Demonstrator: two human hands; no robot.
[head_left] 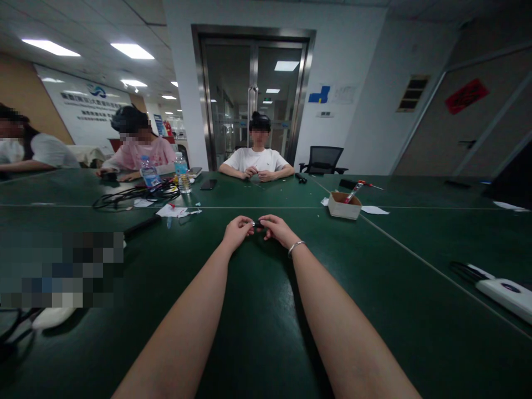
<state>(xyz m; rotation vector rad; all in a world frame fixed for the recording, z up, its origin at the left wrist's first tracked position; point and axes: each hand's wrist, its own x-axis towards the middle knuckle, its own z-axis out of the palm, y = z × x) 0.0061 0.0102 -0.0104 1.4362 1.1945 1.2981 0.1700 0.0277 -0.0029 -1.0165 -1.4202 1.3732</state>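
Just above the green table (257, 310), both my hands meet around a small dark object with a silvery end (257, 224). Its exact kind is too small to make out. My left hand (238, 233) pinches the silvery end between thumb and fingers. On the other side, my right hand (277, 230) grips the black end, its fingers closed. A metal bracelet (296, 248) circles my right wrist. Parts of the object are hidden behind my fingertips.
An open box (344, 209) holding a tool stands right of my hands. To the left are tangled black cables (141, 195), water bottles (182, 174) and paper scraps (172, 211). A white power strip (505, 293) lies far right. Across the table sits a person (257, 160).
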